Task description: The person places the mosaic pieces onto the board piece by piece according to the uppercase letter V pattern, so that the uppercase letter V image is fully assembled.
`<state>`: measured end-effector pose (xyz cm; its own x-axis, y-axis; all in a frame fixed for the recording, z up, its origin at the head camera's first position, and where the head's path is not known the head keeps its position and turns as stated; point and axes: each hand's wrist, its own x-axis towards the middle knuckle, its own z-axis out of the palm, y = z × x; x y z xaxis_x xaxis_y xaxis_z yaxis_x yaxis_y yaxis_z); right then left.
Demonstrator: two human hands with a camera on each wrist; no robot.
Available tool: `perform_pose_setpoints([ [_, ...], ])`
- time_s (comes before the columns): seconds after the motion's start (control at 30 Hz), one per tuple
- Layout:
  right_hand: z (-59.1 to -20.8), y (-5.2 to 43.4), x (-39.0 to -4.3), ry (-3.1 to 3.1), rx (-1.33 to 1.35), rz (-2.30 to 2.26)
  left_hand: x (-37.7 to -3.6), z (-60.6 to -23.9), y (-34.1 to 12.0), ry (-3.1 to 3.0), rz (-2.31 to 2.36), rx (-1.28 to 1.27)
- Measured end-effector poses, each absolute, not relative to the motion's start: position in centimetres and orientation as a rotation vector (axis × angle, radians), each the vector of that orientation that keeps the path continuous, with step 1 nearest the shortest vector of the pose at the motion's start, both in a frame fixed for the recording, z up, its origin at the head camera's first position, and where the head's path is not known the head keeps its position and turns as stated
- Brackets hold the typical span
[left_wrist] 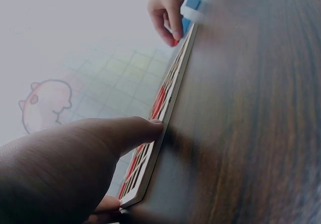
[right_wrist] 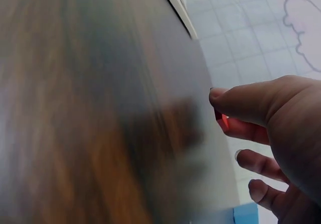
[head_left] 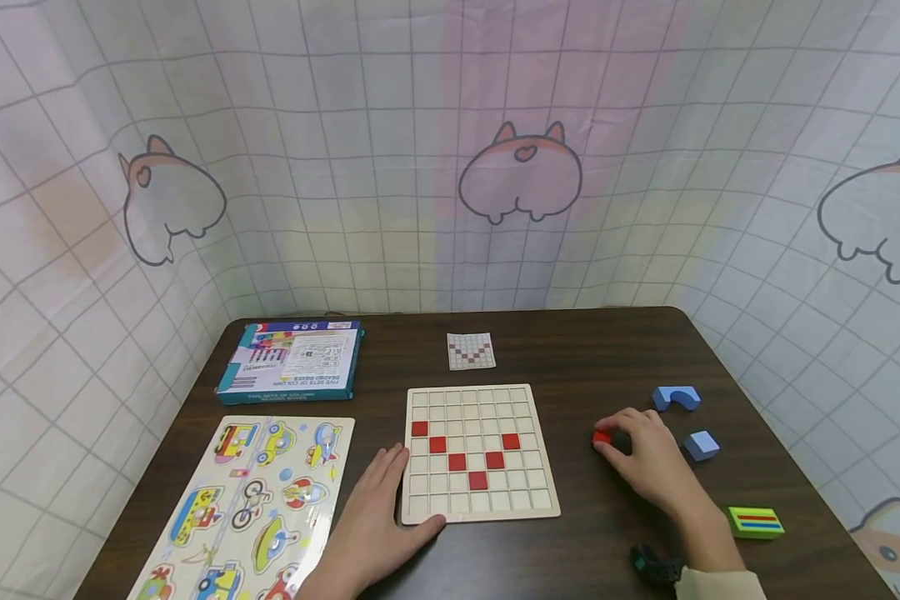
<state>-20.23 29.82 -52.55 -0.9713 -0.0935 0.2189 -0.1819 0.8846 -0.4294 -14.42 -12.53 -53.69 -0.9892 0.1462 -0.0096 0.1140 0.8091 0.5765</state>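
A pale wooden grid board (head_left: 482,454) lies on the table, with several red squares in its cells forming a V shape. My left hand (head_left: 371,525) rests at the board's near left corner, thumb on the near edge and fairly straight fingers along the left side. In the left wrist view, the thumb (left_wrist: 133,133) touches the board's rim. Right of the board, my right hand (head_left: 648,462) pinches a small red tile (head_left: 602,437) between thumb and index finger. The right wrist view shows this tile (right_wrist: 221,120) partly covered by the thumb; the other fingers are loosely bent.
Behind the board lies a small pattern card (head_left: 471,352) with a similar V. A boxed set (head_left: 292,362) and a picture puzzle board (head_left: 247,508) lie at left. On the right are a blue arch block (head_left: 677,397), blue block (head_left: 701,446) and striped green block (head_left: 755,522).
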Motion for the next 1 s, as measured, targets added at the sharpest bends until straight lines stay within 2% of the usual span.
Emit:
perform_pose_setpoints([
  [1.0,-52.0,23.7,-23.9,-2.827,0.474,0.890,-14.5,-53.9,-12.7,2.941,0.940,0.229],
])
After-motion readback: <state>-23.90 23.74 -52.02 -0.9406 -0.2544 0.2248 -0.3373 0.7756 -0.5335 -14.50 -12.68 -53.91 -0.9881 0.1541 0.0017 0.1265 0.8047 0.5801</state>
